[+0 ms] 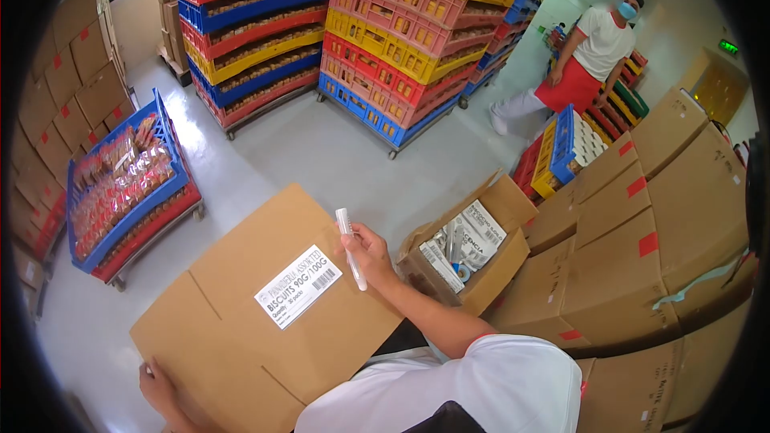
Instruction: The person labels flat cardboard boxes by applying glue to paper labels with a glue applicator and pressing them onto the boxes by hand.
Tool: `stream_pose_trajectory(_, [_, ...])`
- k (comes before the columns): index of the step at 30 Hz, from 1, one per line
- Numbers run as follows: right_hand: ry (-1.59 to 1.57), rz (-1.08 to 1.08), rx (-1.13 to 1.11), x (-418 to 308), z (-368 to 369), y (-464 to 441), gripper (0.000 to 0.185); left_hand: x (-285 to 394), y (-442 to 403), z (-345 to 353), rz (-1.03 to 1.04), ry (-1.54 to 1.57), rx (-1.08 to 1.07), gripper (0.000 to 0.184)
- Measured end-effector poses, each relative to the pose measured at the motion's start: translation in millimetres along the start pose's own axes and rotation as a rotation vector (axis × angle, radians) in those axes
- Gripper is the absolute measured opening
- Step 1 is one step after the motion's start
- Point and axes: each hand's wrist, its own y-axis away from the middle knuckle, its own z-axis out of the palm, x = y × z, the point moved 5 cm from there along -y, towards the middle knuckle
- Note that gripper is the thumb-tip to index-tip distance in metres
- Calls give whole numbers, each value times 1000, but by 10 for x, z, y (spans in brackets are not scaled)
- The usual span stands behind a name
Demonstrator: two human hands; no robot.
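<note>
A flattened cardboard box (233,289) lies across my front, with a white printed label (301,287) reading "BISCUITS 90G/100G" on it. My right hand (369,256) is closed around a white marker (350,248), held upright over the cardboard's right edge, beside the label. At the lower left edge of the cardboard, my left hand (158,389) grips the board, its fingertips on the top face. Part of that hand and its forearm is hidden at the bottom of the view.
To my right stands an open carton (473,252) holding label sheets and small items. Stacked cartons (609,232) rise beyond it. Ahead are tall stacks of coloured crates (409,32); at left, a blue crate (124,184) of packaged biscuits. A masked person (593,48) stands at back right.
</note>
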Motion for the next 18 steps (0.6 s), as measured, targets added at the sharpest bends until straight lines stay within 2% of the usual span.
stream_pose_trajectory(6, [48,2,-59,21,88,0,37,-218,179,-126,-73,-105,42,61])
stream_pose_trajectory(13, [1,60,-53,-48,96,13,38,-331,157,-178,-21,-34,125,57])
stream_pose_trajectory(15, [-54,52,-44,-154,91,45,38,-448,111,-215,-12,382,138,51])
stream_pose_trajectory(16, [-106,48,-24,-220,74,50,39,-442,103,-286,-18,387,157,51])
stream_pose_trajectory(18, [-104,-4,-46,-398,11,46,39,-344,53,-486,38,583,169,38])
